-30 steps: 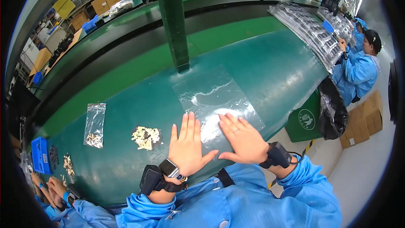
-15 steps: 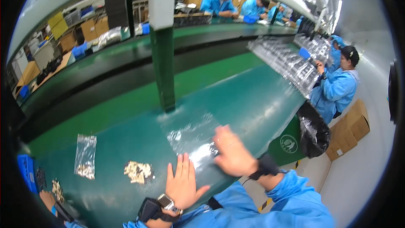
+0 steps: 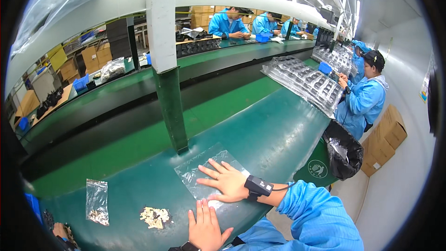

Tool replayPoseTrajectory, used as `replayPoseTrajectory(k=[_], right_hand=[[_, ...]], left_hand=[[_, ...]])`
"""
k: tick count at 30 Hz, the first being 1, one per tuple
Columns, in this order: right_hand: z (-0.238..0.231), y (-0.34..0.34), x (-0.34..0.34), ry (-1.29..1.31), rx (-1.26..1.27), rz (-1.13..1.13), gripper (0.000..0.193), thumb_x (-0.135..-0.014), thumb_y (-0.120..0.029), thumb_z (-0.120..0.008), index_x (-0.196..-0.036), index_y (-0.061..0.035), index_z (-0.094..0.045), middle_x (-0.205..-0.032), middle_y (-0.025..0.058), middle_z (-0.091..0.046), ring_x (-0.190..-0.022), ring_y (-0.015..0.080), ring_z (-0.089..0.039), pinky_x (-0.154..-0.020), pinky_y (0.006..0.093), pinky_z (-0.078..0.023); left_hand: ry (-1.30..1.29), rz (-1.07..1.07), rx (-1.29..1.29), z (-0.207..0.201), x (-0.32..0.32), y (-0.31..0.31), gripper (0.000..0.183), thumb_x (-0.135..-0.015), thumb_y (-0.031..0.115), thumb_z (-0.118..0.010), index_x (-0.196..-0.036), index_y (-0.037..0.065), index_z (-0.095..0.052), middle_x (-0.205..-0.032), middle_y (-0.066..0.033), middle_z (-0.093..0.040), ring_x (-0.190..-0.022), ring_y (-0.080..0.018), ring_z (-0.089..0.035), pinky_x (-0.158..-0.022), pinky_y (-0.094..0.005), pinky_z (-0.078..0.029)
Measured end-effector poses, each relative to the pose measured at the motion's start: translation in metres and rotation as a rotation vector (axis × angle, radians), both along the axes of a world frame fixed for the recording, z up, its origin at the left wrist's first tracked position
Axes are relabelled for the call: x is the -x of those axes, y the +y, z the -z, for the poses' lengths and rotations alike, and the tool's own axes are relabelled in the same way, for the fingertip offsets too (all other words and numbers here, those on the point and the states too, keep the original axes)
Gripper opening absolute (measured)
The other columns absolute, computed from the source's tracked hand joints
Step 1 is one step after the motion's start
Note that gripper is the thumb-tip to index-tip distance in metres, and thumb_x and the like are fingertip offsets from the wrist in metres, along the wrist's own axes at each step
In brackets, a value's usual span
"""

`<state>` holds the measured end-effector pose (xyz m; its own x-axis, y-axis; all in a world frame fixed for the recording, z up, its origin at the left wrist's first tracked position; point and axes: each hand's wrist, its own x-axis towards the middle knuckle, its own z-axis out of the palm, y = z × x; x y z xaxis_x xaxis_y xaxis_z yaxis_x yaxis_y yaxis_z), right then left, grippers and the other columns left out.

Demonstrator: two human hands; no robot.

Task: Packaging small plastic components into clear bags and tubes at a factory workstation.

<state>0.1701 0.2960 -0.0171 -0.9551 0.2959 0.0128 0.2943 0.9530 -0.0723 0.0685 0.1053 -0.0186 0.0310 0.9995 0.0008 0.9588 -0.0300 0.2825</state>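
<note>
A clear plastic bag (image 3: 188, 173) lies flat on the green tabletop. Spread across its middle is my right hand (image 3: 226, 182), palm down with the fingers apart and a black band on the wrist. My left hand (image 3: 206, 228) rests palm down by the bag's near edge, fingers stretched out, holding nothing. To the left of it is a loose pile of small cream and dark pieces (image 3: 155, 217). Farther left lies a clear zip bag (image 3: 97, 201) with similar small pieces at its bottom.
A green post (image 3: 171, 111) rises just beyond the bag. Transparent trays (image 3: 304, 81) are stacked at the far right, near a person in blue (image 3: 364, 97). A black-lined bin (image 3: 344, 151) and cartons (image 3: 384, 139) stand right. Another person's hand (image 3: 59, 230) shows at lower left.
My right hand has moved left across the plastic bag, its fingers now spread wide. My left hand stays flat by the near edge. The whole view has shifted, showing more of the far side.
</note>
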Motion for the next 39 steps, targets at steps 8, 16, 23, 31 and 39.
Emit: replayPoseTrajectory(k=[8,16,23,31,39], right_hand=[[0.015,0.034,0.005,0.141,0.015,0.264,0.065,-0.088,-0.057,-0.041,-0.141,-0.0196,-0.036,-0.15,0.0172,-0.019,-0.137,0.0433,-0.014,-0.107,0.0594,-0.019],[0.014,0.022,0.008,0.104,-0.005,0.409,0.069,-0.086,-0.062,-0.039,-0.142,-0.0215,-0.034,-0.151,0.0167,-0.019,-0.137,0.0441,-0.016,-0.106,0.0619,-0.018],[0.02,0.019,0.003,0.212,0.015,0.451,0.067,-0.086,-0.061,-0.04,-0.139,-0.02,-0.039,-0.15,0.015,-0.022,-0.138,0.0421,-0.016,-0.107,0.0601,-0.017],[0.024,0.019,0.003,0.251,0.053,0.459,0.068,-0.086,-0.062,-0.04,-0.139,-0.0188,-0.04,-0.149,0.0158,-0.023,-0.138,0.0403,-0.015,-0.11,0.0556,-0.015],[0.026,0.012,-0.001,0.231,0.042,0.473,0.067,-0.089,-0.06,-0.035,-0.139,-0.0168,-0.039,-0.149,0.0172,-0.023,-0.138,0.0395,-0.017,-0.11,0.0522,-0.016]], left_hand=[[0.036,-0.007,0.003,0.0,-0.001,-0.003,0.086,-0.078,0.046,-0.061,-0.135,-0.012,-0.031,-0.144,-0.0285,-0.024,-0.136,-0.0392,-0.019,-0.108,-0.0529,-0.02],[0.012,0.035,-0.041,-0.002,0.009,0.0,0.073,-0.077,0.037,-0.066,-0.128,-0.009,-0.041,-0.141,-0.0274,-0.03,-0.133,-0.0414,-0.025,-0.106,-0.0538,-0.024],[0.014,0.099,-0.226,0.013,0.002,0.016,0.06,-0.077,0.041,-0.06,-0.123,0.004,-0.052,-0.135,-0.025,-0.04,-0.129,-0.0413,-0.031,-0.101,-0.0561,-0.026],[0.151,0.111,-0.176,0.012,-0.005,0.011,0.066,-0.082,0.049,-0.051,-0.131,0.005,-0.047,-0.142,-0.0229,-0.035,-0.134,-0.0382,-0.028,-0.105,-0.057,-0.022],[0.19,0.102,-0.175,0.02,-0.005,0.008,0.068,-0.083,0.049,-0.05,-0.134,0.005,-0.043,-0.143,-0.0228,-0.032,-0.135,-0.0383,-0.027,-0.106,-0.0569,-0.022]])
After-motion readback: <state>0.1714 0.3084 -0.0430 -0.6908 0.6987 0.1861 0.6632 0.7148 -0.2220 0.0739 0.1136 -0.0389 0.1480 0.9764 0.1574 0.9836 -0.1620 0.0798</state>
